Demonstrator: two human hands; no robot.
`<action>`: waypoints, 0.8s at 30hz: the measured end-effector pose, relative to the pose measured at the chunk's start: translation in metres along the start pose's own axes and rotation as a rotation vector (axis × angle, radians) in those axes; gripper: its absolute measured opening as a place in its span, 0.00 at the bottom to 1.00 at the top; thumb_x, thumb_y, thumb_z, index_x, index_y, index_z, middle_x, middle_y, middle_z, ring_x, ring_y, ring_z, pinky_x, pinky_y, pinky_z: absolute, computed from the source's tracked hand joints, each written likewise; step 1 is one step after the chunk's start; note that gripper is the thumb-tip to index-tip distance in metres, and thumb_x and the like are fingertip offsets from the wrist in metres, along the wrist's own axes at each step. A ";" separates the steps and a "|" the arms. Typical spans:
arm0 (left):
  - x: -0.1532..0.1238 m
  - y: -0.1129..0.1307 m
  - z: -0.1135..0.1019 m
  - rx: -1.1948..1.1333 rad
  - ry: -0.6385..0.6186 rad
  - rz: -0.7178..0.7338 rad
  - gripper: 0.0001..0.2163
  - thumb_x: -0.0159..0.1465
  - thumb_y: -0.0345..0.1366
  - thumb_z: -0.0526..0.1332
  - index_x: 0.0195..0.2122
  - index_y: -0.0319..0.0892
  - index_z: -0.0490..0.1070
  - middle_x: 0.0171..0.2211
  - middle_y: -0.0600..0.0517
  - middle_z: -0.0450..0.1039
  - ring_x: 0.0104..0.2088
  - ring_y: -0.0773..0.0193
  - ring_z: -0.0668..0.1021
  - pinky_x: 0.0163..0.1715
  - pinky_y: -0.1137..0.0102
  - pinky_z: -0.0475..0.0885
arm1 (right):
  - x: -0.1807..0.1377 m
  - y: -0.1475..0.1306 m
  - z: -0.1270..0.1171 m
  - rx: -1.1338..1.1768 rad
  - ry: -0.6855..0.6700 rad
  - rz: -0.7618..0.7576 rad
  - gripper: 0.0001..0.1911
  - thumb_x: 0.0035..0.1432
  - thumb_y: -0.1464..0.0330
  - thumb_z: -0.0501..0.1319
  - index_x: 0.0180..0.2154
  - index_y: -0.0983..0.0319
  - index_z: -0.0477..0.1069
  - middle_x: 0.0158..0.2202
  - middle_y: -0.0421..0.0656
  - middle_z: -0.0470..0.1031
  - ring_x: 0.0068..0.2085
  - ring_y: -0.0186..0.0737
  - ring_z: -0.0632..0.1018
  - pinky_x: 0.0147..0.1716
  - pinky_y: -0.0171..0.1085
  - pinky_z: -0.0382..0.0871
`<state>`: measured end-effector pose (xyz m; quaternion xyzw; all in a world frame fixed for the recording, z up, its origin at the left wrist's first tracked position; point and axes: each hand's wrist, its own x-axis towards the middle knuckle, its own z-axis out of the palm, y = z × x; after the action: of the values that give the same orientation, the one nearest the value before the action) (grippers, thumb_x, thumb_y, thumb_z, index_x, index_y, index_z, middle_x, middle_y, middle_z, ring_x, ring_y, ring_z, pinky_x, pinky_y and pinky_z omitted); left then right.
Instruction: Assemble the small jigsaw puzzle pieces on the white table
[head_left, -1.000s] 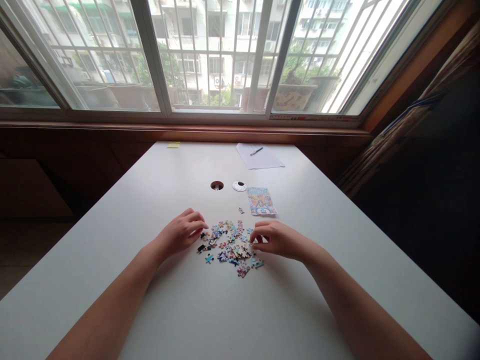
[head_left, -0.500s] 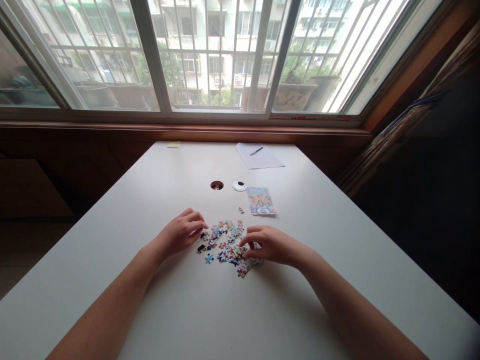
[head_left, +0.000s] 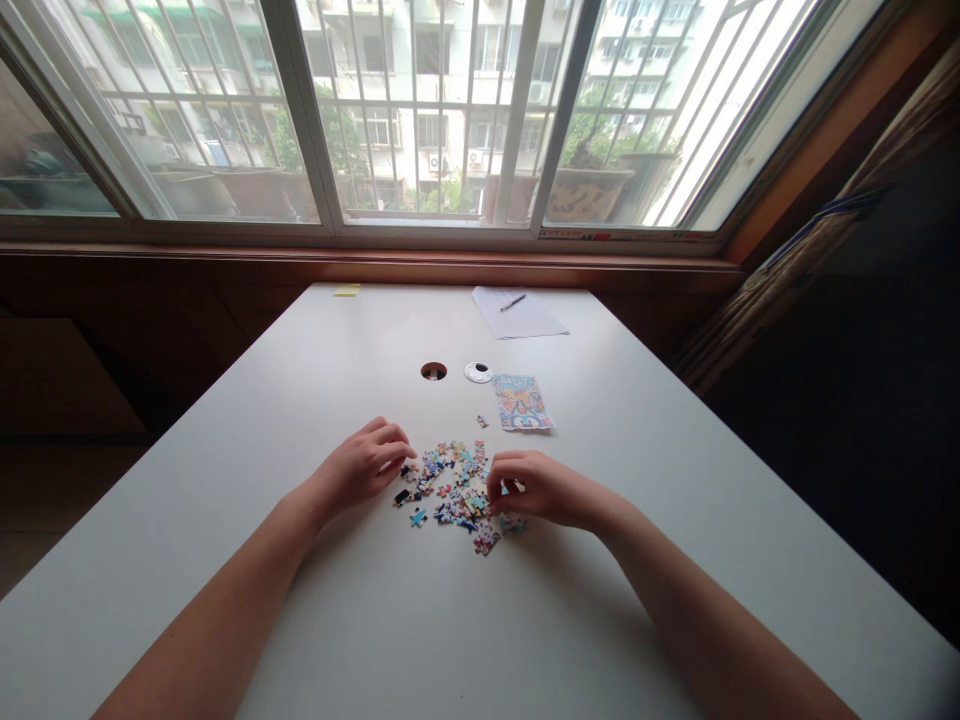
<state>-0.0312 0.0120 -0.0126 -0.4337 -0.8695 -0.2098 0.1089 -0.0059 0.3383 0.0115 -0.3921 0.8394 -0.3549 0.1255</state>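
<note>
A loose pile of small, colourful jigsaw puzzle pieces (head_left: 450, 465) lies in the middle of the white table (head_left: 450, 620). At the left edge of this pile rests my left hand (head_left: 367, 460), its fingers loosely bent and apart, with no piece visible in them. My right hand (head_left: 536, 485) is over the right side, fingertips and thumb brought together low among the pieces. They appear to pinch a jigsaw piece, mostly hidden by the fingers. A light blue piece (head_left: 418, 517) lies apart at the front left, and one more piece (head_left: 482, 421) sits behind the pile.
A printed picture card (head_left: 523, 403) lies behind my right hand. Farther back are a round cable hole (head_left: 433, 371), its white cover (head_left: 478, 372), paper sheets (head_left: 532, 320) with a pen (head_left: 513, 302), and a yellow note (head_left: 346, 290). A barred window rises beyond the table.
My right hand's fingers have drawn in slightly to the right and closed toward the thumb. My left hand stays where it was.
</note>
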 end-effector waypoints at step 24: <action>0.000 0.001 0.000 0.004 0.019 0.007 0.10 0.68 0.26 0.57 0.44 0.45 0.76 0.41 0.47 0.74 0.42 0.59 0.72 0.42 0.65 0.72 | -0.003 0.011 0.001 -0.294 0.135 -0.062 0.08 0.64 0.64 0.64 0.42 0.58 0.79 0.36 0.44 0.75 0.35 0.37 0.75 0.35 0.34 0.67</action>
<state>-0.0305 0.0127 -0.0122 -0.4346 -0.8673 -0.2116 0.1187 -0.0093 0.3447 0.0030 -0.4074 0.8763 -0.2573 -0.0008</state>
